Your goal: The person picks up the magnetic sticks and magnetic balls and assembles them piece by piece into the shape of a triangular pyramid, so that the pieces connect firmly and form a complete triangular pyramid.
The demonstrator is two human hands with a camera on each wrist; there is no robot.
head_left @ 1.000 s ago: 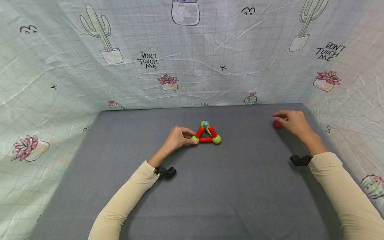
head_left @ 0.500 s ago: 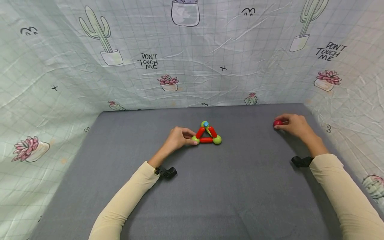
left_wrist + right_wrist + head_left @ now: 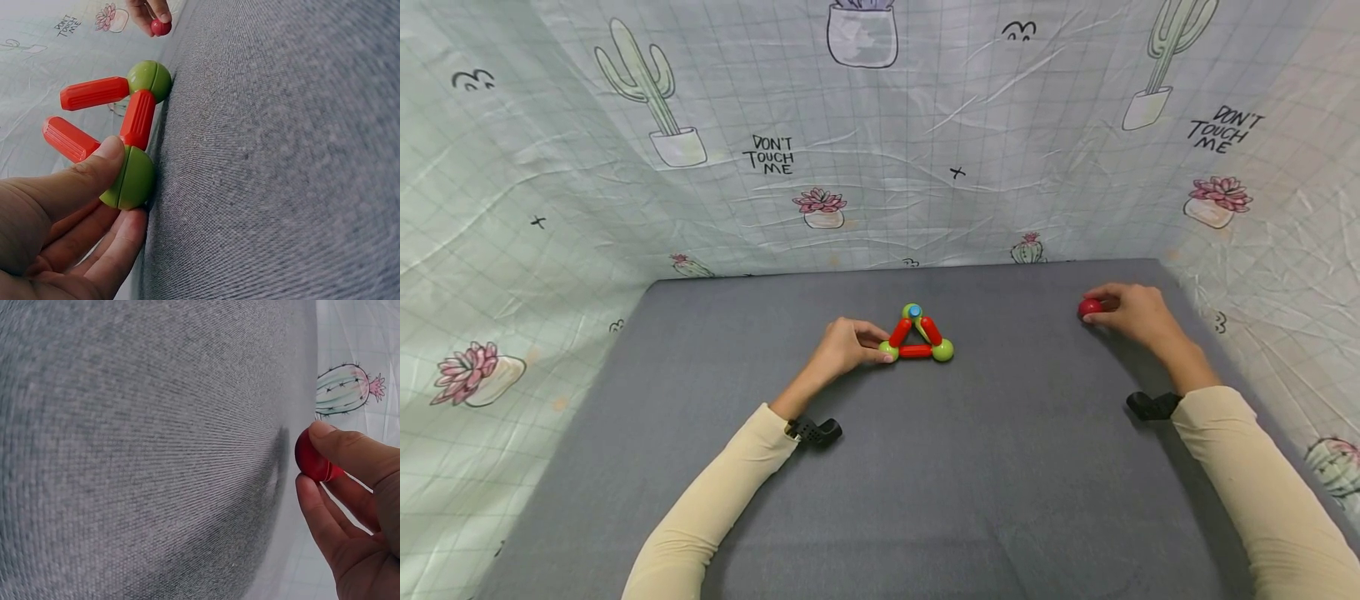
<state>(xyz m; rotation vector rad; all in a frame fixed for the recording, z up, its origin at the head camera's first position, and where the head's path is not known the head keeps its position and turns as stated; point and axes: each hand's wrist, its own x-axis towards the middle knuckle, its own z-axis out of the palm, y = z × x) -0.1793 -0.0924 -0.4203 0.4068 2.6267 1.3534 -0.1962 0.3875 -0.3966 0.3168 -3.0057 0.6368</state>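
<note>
"DON'T TOUCH ME" backdrop (image 3: 768, 154); left hand (image 3: 844, 346) pinches green ball (image 3: 888, 350), right hand (image 3: 1131, 312) red ball (image 3: 1089, 307).

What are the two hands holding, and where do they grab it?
The left hand pinches the triangle toy's near green plastic ball between thumb and fingers. The right hand pinches a small red ball by its sides.

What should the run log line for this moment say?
left hand: pinches green ball of triangle | right hand: pinches red ball | surface: grey mat
</note>
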